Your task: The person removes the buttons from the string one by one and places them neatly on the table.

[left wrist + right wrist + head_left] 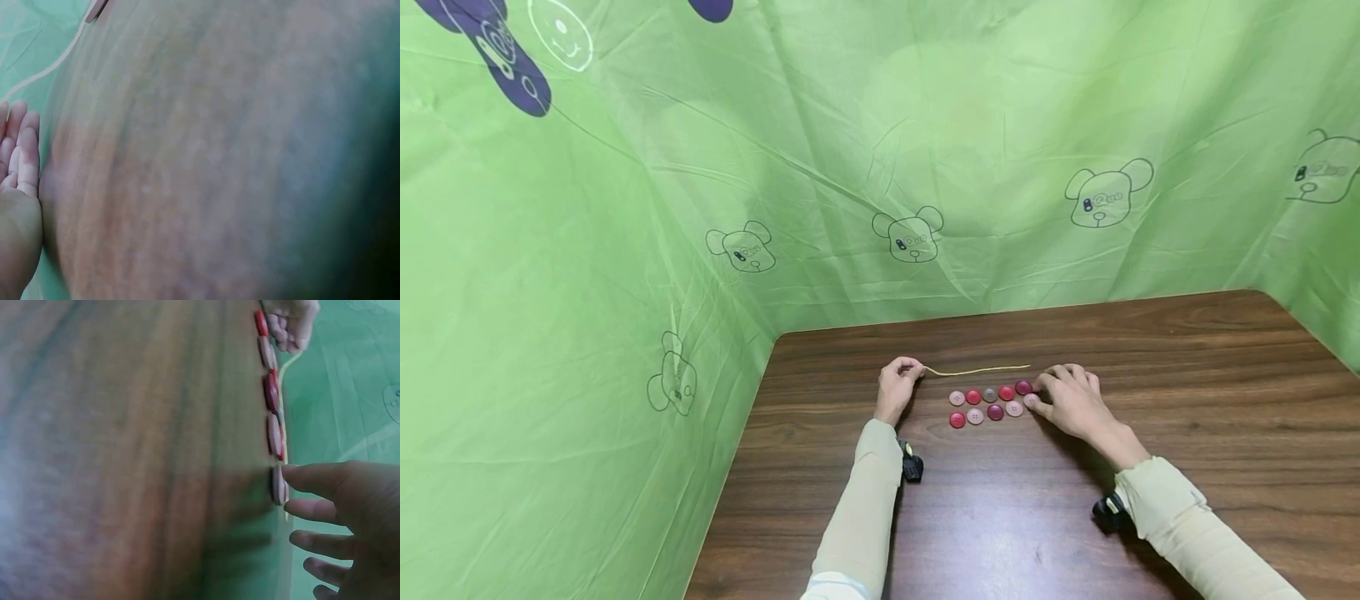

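In the head view, my left hand (898,387) pinches the left end of a thin yellow cord (977,371), which runs to the right along the tabletop. Below the cord lie two rows of round buttons in red, pink, dark magenta and grey, among them a grey button (990,394) and a red button (957,420). My right hand (1071,402) is at the right end of the rows. Its thumb and forefinger hold a pink button (279,485) by the edge in the right wrist view, while the other fingers spread apart. Only part of my left hand (19,169) shows in the left wrist view.
The brown wooden table (1000,517) meets green cloth curtains (970,150) printed with bear heads at the back and sides. Black wrist devices sit under both cuffs, such as the left one (912,463). Table areas in both wrist views are blurred.
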A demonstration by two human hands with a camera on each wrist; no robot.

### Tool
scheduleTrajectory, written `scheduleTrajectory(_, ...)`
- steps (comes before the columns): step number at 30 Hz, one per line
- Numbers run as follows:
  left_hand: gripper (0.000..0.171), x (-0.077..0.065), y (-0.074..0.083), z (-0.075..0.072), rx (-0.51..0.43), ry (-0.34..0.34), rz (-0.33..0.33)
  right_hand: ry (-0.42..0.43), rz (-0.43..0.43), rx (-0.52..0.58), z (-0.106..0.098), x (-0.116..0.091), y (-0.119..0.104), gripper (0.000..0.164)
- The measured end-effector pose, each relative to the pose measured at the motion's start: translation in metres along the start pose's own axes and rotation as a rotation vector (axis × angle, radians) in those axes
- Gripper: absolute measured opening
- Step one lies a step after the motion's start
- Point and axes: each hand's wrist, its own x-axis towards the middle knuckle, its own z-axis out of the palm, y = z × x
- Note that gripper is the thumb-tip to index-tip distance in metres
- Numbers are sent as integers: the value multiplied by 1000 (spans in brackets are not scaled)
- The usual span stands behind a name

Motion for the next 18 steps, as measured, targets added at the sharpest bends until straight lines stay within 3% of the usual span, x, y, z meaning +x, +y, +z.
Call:
scheduleTrajectory(11, 3, 4, 14, -7, 347, -73, 87, 121, 45, 84, -30, 23, 3, 36)
scheduleTrajectory(18, 6, 9, 31, -15, 576, -122, 161, 128, 86, 104, -45, 34, 3, 38)
